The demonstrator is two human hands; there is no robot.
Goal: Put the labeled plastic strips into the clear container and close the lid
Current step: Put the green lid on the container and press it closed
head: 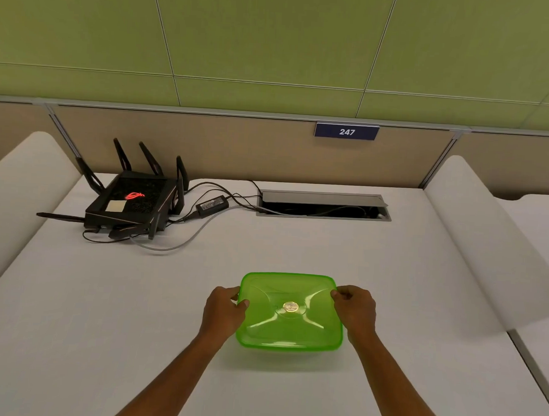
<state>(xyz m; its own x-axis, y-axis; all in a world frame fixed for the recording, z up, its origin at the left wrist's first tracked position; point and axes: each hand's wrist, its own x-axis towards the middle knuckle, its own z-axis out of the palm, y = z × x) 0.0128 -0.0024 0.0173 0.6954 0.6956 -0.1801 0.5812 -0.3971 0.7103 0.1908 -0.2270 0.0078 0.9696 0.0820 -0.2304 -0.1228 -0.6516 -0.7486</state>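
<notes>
A square translucent green lid [290, 310] with a round gold sticker in its middle lies flat over the container on the white desk, near the front. The container body underneath is almost wholly hidden by the lid. My left hand [225, 310] grips the lid's left edge, thumb on top. My right hand [354, 307] pinches the lid's right edge near the far right corner. No labeled plastic strips are visible; the lid hides whatever is inside.
A black router [133, 203] with several antennas stands at the back left, with a power brick [212, 204] and cables beside it. An open cable hatch [324, 205] is set into the desk at the back. White dividers flank the desk.
</notes>
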